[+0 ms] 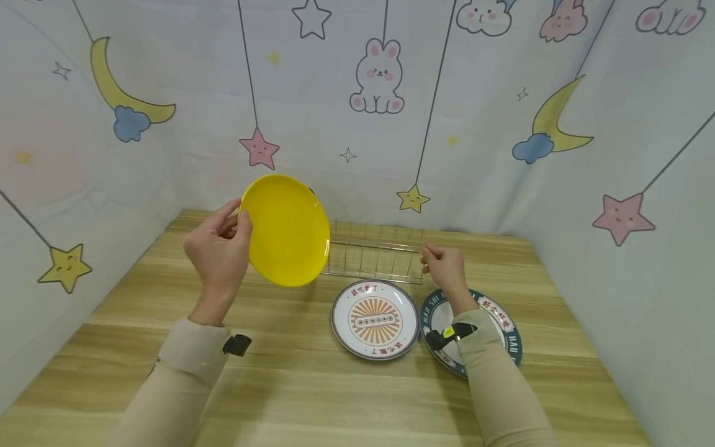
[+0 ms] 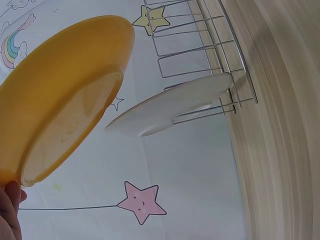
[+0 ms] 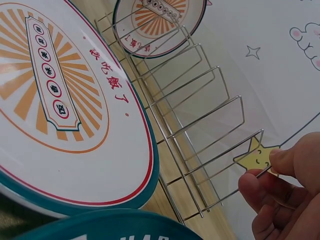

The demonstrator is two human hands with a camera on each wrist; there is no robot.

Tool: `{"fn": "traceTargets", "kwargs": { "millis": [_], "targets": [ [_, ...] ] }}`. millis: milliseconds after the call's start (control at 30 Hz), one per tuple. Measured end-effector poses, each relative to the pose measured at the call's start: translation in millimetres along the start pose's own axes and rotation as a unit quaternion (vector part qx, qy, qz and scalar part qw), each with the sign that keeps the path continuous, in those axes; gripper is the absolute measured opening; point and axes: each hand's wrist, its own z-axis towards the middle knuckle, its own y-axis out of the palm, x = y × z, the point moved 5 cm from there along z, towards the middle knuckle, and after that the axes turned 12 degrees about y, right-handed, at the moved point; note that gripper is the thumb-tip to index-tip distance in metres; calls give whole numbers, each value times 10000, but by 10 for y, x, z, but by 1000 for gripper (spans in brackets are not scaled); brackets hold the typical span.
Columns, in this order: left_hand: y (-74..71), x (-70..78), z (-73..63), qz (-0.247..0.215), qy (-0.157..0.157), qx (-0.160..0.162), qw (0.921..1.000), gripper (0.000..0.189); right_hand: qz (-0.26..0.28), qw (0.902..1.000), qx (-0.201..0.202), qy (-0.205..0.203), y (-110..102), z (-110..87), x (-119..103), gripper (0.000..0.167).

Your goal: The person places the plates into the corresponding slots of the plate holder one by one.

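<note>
A yellow plate is tilted up off the table, its left edge pinched between the thumb and fingers of my left hand. In the left wrist view its underside faces the camera. My right hand pinches the end wire of a metal wire dish rack, thumb against fingertips, as the right wrist view shows. Toward the rack's left end stands a white plate with an orange ray pattern. The yellow plate mostly hides that one in the head view.
A white plate with a ray design lies on the wooden table in front of the rack. To its right is a larger green-rimmed plate, partly under my right forearm. A patterned curtain hangs behind.
</note>
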Motion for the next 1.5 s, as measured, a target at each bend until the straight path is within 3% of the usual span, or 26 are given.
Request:
{"fn": "traceTargets", "kwargs": {
  "millis": [433,867,1500],
  "targets": [
    [202,-4,-49,266,348,119,9990,22,-105,9999,14,-14,-12,-4,52,33],
    [411,-1,-144,614,1110,151,9918,20,51,10000,-32,39,-7,-20,68,33],
    [522,-26,-144,712,1323,327,9881,20,-17,10000,-71,-5,-17,1,30,34]
  ]
}}
